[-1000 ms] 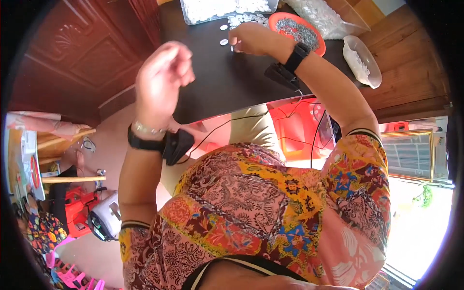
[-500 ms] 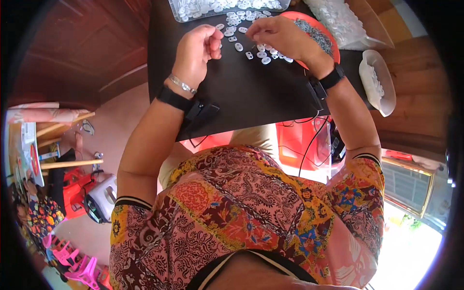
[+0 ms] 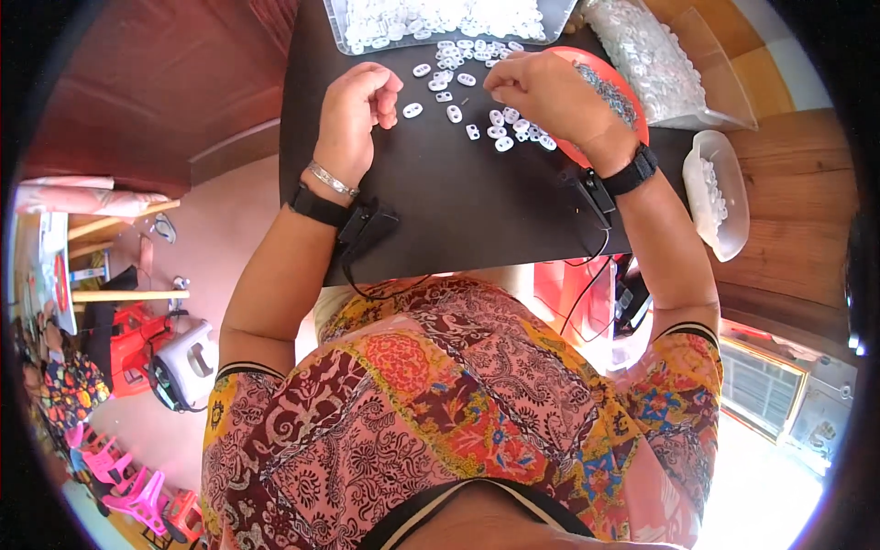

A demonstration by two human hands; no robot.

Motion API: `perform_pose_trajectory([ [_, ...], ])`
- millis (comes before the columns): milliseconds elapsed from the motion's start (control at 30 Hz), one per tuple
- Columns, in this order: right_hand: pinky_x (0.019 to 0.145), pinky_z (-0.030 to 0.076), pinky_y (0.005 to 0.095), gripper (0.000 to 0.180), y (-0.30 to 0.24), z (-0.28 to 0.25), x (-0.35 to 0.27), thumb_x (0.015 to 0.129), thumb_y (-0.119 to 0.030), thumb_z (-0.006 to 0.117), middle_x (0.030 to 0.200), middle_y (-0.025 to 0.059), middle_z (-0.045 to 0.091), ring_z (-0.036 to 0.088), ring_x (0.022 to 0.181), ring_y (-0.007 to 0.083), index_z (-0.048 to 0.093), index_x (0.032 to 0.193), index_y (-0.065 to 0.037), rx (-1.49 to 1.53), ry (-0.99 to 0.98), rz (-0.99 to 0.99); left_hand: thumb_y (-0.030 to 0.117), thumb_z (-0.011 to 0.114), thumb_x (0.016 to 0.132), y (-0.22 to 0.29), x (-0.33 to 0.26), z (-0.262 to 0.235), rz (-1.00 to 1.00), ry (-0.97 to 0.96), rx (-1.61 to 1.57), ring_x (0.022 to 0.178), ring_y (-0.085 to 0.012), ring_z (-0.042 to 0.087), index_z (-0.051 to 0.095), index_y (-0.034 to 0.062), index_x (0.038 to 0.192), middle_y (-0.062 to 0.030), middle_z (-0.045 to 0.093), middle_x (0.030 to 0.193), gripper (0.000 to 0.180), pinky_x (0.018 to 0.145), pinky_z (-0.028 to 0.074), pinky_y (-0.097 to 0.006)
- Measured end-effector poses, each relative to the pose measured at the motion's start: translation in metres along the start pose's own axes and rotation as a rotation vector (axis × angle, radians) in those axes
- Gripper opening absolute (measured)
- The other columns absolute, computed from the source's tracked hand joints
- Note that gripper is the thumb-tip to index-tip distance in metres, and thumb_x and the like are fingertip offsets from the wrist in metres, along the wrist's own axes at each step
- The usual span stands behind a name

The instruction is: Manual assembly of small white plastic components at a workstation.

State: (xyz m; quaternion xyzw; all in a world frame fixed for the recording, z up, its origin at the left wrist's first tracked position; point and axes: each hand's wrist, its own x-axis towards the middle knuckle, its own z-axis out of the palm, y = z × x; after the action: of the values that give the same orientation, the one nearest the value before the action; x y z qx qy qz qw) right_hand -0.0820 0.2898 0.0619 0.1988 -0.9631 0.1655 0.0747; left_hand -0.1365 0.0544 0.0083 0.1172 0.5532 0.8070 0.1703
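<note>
My left hand [image 3: 356, 108] is held over the dark table, its fingers curled in and the thumb against them. Whatever it may hold is hidden. Just right of its fingertips lies a white oval plastic piece with two holes [image 3: 412, 111]. My right hand [image 3: 561, 99] is bent over the near edge of a red round tray [image 3: 594, 60], fingers pinched together; their contents cannot be made out. Small grey metal parts [image 3: 612, 92] fill the tray. Between the hands lie several more white two-hole pieces [image 3: 454, 114], and a tiny dark sliver [image 3: 464, 100].
A clear box heaped with white pieces [image 3: 440, 20] stands at the far side. Beyond the tray lies a clear bag of white pieces [image 3: 646, 64]. A translucent scoop-shaped container [image 3: 731, 197] sits at the right. Black cords [image 3: 587, 298] hang at the table's front edge.
My hands have moved apart, the left one to the left and the right one slightly to the right. The white piece beside my left hand now shows fully. The whole view has shifted a little.
</note>
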Motion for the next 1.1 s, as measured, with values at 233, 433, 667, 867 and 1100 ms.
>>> perform_pose_trajectory([
  [233, 0.069, 0.048, 0.0355, 0.02, -0.001, 0.027, 0.023, 0.082, -0.018, 0.059, 0.084, 0.0125, 0.065, 0.062, 0.075, 0.0275, 0.065, 0.093, -0.004, -0.005, -0.045, 0.05, 0.015, 0.051, 0.084, -0.006, 0.002, 0.004, 0.022, -0.02, 0.025, 0.048, -0.0098, 0.044, 0.057, 0.0025, 0.07, -0.0006, 0.048, 0.055, 0.019, 0.046, 0.036, -0.023],
  [433, 0.068, 0.049, 0.0377, 0.021, -0.014, 0.039, 0.037, 0.08, -0.026, 0.06, 0.083, 0.0094, 0.066, 0.063, 0.077, 0.0275, 0.066, 0.089, -0.008, -0.091, -0.123, 0.161, 0.015, 0.05, 0.085, -0.01, 0.007, 0.002, 0.033, -0.047, 0.042, 0.047, -0.0097, 0.043, 0.058, 0.0029, 0.071, -0.0003, 0.048, 0.056, 0.02, 0.045, 0.035, -0.023],
  [667, 0.068, 0.049, 0.0399, 0.017, -0.017, 0.045, 0.046, 0.079, -0.024, 0.061, 0.082, 0.0103, 0.066, 0.063, 0.077, 0.0288, 0.065, 0.087, -0.009, -0.22, -0.09, 0.168, 0.016, 0.05, 0.085, -0.005, 0.004, 0.004, 0.039, -0.053, 0.036, 0.047, -0.0091, 0.043, 0.057, 0.0042, 0.072, 0.0011, 0.047, 0.055, 0.019, 0.046, 0.035, -0.022],
  [867, 0.055, 0.041, 0.0222, 0.021, -0.034, 0.028, 0.034, 0.083, -0.022, 0.064, 0.066, 0.0001, 0.059, 0.05, 0.061, 0.0067, 0.067, 0.091, -0.003, 0.445, 0.105, 0.315, 0.022, 0.048, 0.088, -0.005, -0.001, 0.01, 0.046, -0.136, 0.178, 0.051, -0.0083, 0.045, 0.06, 0.003, 0.081, 0.0001, 0.051, 0.062, 0.023, 0.048, 0.035, -0.021],
  [1100, 0.066, 0.05, 0.031, 0.022, -0.055, 0.021, 0.029, 0.079, -0.026, 0.062, 0.075, 0.0095, 0.068, 0.064, 0.068, 0.0197, 0.07, 0.09, -0.009, 0.272, 0.178, 0.226, 0.026, 0.048, 0.089, -0.003, -0.004, 0.009, 0.052, -0.241, 0.222, 0.053, -0.0079, 0.046, 0.06, 0.0022, 0.082, 0.0, 0.052, 0.065, 0.027, 0.05, 0.036, -0.02],
])
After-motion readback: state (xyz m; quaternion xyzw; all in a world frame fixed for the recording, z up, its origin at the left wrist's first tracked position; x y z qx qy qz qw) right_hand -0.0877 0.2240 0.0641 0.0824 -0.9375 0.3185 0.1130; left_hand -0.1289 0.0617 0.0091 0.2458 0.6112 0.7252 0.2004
